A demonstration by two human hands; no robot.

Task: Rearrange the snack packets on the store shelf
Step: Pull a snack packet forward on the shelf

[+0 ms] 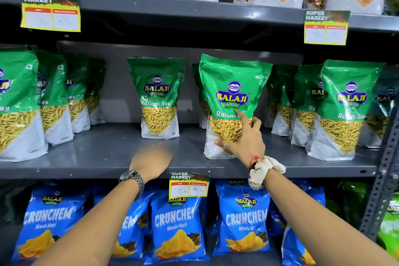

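The right hand [241, 138] holds a green bag [232, 106] of yellow snack sticks on the middle shelf [108, 157]. The thumb sits low on the front of the bag, the first finger points up across the front, and the other fingers wrap round its right edge. The bag stands up straight, close to the front edge of the shelf.

The left hand [151, 162] is just left of the bag, above the shelf's front edge. It is blurry, so I cannot tell if it is open or closed. It does not seem to hold anything.

A second green bag [158, 97] stands alone to the left of the held bag, farther back. More green bags stand in rows at both ends of the shelf. Blue chip bags [177, 229] sit below the held bag.

To do this step well, I think the hand should keep the bag standing up and slide it gently, so it does not tip. The front picture should face out. A soft squeeze is best, because the sticks inside could break.
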